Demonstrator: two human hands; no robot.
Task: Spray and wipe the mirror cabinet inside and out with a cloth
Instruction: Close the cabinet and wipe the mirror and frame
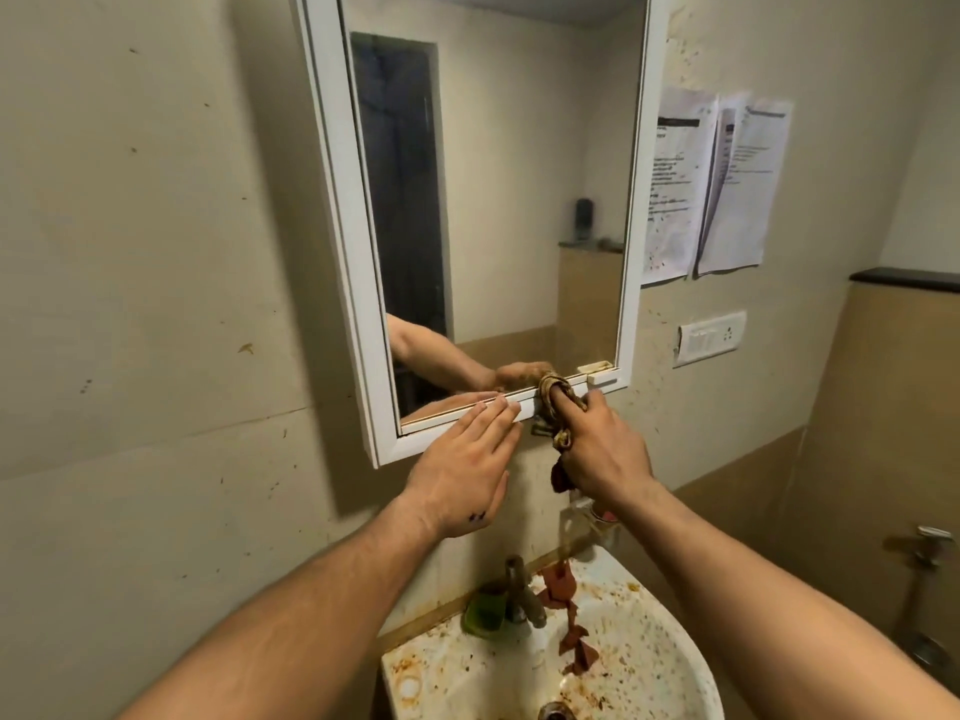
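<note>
Single head-worn wide-angle cam, facing fwd & a bit down at wall (156, 252) w/ mirror cabinet (493, 200). Close in: left hand (462, 459) & right hand (602, 449) mid-frame at cabinet's btm edge, sink (649, 631) seen from above, cut off at btm.

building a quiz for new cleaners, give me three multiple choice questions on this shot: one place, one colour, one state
1. Where does the cloth touch the mirror cabinet? A top edge; B middle of the glass; C bottom frame edge.
2. What colour is the cabinet's frame? A black; B white; C red.
3. How is the left hand? A flat, fingers straight on the frame; B clutching a bottle; C out of sight.
Answers: 1 C, the cloth wrapped on the right hand's finger meets the bottom edge; 2 B, the frame is plainly white; 3 A, its straight fingers rest on the frame.
</note>
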